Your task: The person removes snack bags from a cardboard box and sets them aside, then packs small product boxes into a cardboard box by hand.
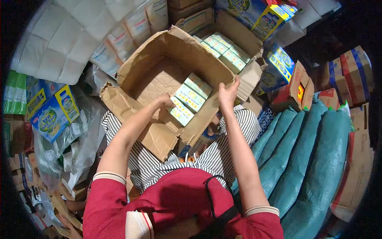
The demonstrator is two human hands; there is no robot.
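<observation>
An open cardboard box (157,79) sits tilted over my lap, its flaps folded out. Inside, against its right wall, lies a short row of small pale green and yellow cartons (191,96). My left hand (166,101) reaches into the box, fingers curled against the left edge of the nearest small carton (181,112); some fingertips are hidden. With the thumb over the rim, my right hand (229,93) grips the right wall of the cardboard box. Beyond it, a second open cardboard box (250,79) holds several similar small cartons (230,51).
Tall green wrapped sacks (318,159) stand close on the right. Blue and yellow printed cartons (53,113) and clear plastic bags (71,139) are at the left. White wrapped packs (75,40) are stacked at the back left, and a red-sided box (296,89) stands at the right.
</observation>
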